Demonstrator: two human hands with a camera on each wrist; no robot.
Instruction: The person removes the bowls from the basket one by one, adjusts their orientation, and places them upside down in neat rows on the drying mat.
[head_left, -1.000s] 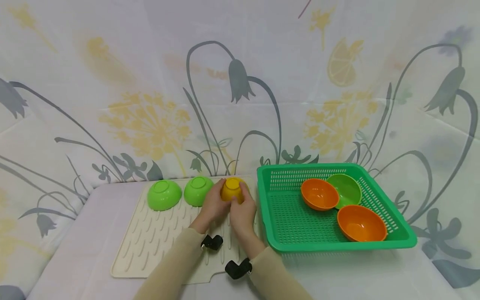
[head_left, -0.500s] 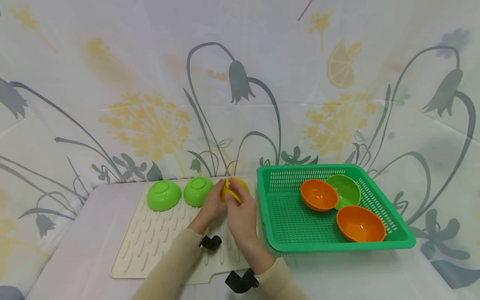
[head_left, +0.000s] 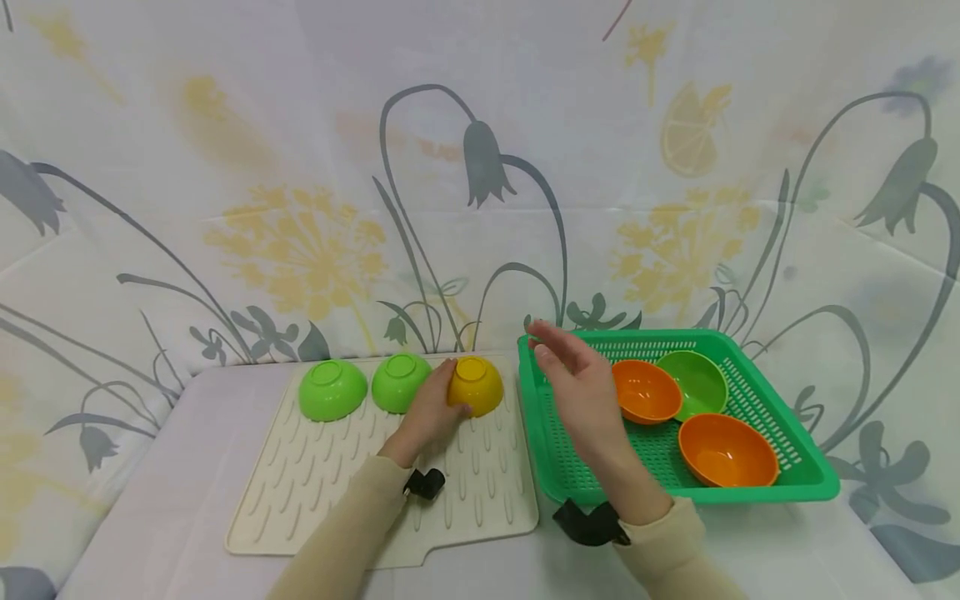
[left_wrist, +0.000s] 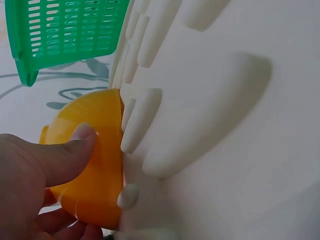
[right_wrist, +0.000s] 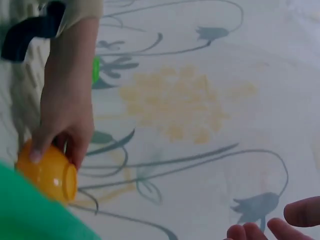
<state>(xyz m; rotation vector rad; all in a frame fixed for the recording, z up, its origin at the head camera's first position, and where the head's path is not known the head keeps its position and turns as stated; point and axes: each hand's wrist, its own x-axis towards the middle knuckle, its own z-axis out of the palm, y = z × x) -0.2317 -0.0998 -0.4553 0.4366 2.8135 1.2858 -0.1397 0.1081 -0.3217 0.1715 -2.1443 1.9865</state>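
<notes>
Yellow bowl (head_left: 480,388) is what you hold: it sits base up, rim down, at two o'clock on the cream ridged mat (head_left: 322,471), clocked as the head view sees it. Your left hand (head_left: 430,410) comes to it from eight o'clock and grips its wall, fingers bent round it and thumb on the near side; the left wrist view shows the thumb pressed on the curved wall and the rim against the mat. Your right hand (head_left: 587,398) holds nothing; it hangs in the air at three o'clock from the bowl, in front of the left part of the green basket (head_left: 697,495), fingers loosely extended toward eleven o'clock. Just beside the bowl, at nine o'clock, you have the middle green bowl (head_left: 399,385), base up; whether your left hand touches it you cannot tell. The outer green bowl (head_left: 332,390) stands base up at eleven o'clock on the mat. In the basket, mouths up, you see the rear orange bowl (head_left: 649,393) at ten o'clock, the basket's green bowl (head_left: 703,385) at one and the front orange bowl (head_left: 727,452) at four
</notes>
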